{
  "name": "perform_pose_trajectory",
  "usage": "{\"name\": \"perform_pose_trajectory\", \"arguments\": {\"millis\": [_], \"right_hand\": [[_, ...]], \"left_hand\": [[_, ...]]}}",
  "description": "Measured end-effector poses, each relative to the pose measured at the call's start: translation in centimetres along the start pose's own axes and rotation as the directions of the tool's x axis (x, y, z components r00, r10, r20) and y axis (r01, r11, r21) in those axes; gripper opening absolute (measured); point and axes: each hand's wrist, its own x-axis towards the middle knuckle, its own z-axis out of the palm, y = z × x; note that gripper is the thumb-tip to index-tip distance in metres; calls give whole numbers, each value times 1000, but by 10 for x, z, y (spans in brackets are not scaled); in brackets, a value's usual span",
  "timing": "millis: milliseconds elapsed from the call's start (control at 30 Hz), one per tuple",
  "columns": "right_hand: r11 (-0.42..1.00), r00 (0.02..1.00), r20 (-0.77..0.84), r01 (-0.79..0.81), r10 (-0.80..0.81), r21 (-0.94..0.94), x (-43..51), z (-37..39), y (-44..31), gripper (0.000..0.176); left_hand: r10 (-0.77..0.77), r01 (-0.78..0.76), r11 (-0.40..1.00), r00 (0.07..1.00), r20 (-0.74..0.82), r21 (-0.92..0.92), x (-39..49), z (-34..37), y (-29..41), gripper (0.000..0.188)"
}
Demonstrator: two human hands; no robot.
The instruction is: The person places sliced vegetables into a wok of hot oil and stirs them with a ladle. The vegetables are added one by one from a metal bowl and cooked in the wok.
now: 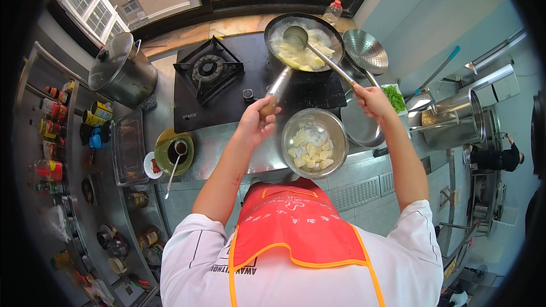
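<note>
My left hand (261, 121) grips the wooden handle of a wok (269, 47), which stands on the right side of a black gas stove. Pale yellow pieces (294, 60) lie in bubbling liquid inside it. My right hand (372, 101) holds the long handle of a metal ladle (295, 37), its bowl over the wok's contents. Below the wok, near the counter's front edge, a steel bowl (290, 164) holds pale chunks (313, 153) and some white powder. A perforated metal strainer (365, 51) rests to the right of the wok.
An unlit burner (208, 68) and a large lidded pot (140, 81) stand left. Nearer are a green bowl (162, 160) with dark liquid and a spoon, and a clear tray (128, 149). Chopped greens (393, 99) and a steel pan (358, 123) sit right. A person (497, 158) stands far right.
</note>
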Motion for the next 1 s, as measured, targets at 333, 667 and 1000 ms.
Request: {"name": "perform_pose_trajectory", "arguments": {"millis": [333, 667, 1000], "right_hand": [[914, 958, 265, -205, 113, 351, 16, 7, 7, 34], [962, 996, 76, -68, 49, 266, 16, 12, 8, 34], [498, 682, -196, 279, -704, -821, -38, -19, 4, 27]], "left_hand": [[-17, 18, 1000, 1000, 19, -13, 4, -4, 0, 42], [-9, 9, 1000, 1000, 25, -13, 3, -4, -1, 42], [-10, 10, 1000, 1000, 7, -23, 2, -2, 0, 42]]}}
